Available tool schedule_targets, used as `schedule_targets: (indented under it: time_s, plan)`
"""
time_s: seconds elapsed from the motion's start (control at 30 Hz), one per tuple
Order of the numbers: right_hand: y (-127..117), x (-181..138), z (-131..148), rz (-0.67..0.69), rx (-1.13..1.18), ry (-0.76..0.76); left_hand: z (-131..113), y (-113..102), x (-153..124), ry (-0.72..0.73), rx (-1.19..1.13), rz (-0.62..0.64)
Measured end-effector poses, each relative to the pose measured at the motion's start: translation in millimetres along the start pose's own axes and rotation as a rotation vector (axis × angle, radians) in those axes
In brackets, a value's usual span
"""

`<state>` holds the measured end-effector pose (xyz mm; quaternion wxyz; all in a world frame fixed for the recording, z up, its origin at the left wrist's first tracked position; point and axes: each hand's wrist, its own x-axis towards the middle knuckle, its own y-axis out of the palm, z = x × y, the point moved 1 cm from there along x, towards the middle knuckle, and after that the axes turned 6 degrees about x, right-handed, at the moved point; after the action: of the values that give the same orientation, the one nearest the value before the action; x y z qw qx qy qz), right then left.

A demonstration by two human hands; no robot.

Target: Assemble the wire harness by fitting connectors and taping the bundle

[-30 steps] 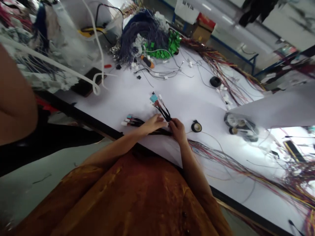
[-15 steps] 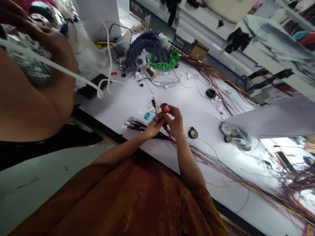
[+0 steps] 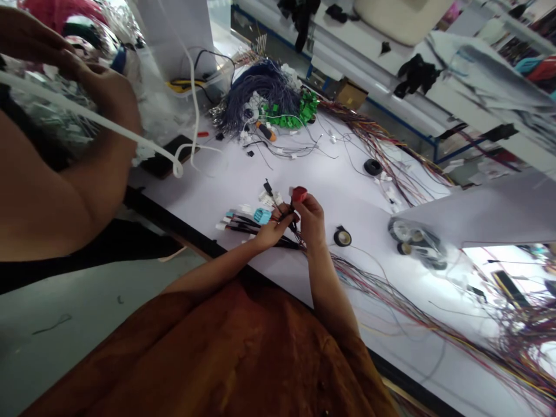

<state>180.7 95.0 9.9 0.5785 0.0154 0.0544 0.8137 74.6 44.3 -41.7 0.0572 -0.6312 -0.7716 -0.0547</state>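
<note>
My left hand is closed around a bunch of wires of a wire harness, over the white table. A light-blue connector and a small black connector stick out beside its fingers. In my right hand a red connector is pinched between thumb and fingers, just right of the left hand. Black-sleeved cable ends lie under and left of my hands. From there the harness's long wires run off to the lower right.
A black tape roll lies right of my hands, another tape roll farther back. Blue-grey wires with green connectors are heaped behind. At left, a co-worker's arm reaches in near a white cord.
My right hand has shifted slightly right with the red connector, which has turned and come away from the left hand. The left hand keeps its grip on the wires.
</note>
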Motion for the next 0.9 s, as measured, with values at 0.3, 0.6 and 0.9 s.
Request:
schedule_targets:
  time_s: [0.3, 0.6, 0.9]
  plan:
    - [-12.3, 36.0, -21.0, 0.03, 0.193, 0.24, -4.7, 0.7, 4.8, -0.285, -0.36, -0.012]
    - [-25.6, 70.6, -12.8, 0.003, 0.117, 0.481, 1.5, 1.3, 14.3, -0.371, -0.331, -0.002]
    - [-11.5, 71.5, -12.9, -0.055, 0.214, 0.563, 5.2, -4.6, 17.4, -0.454, -0.316, 0.131]
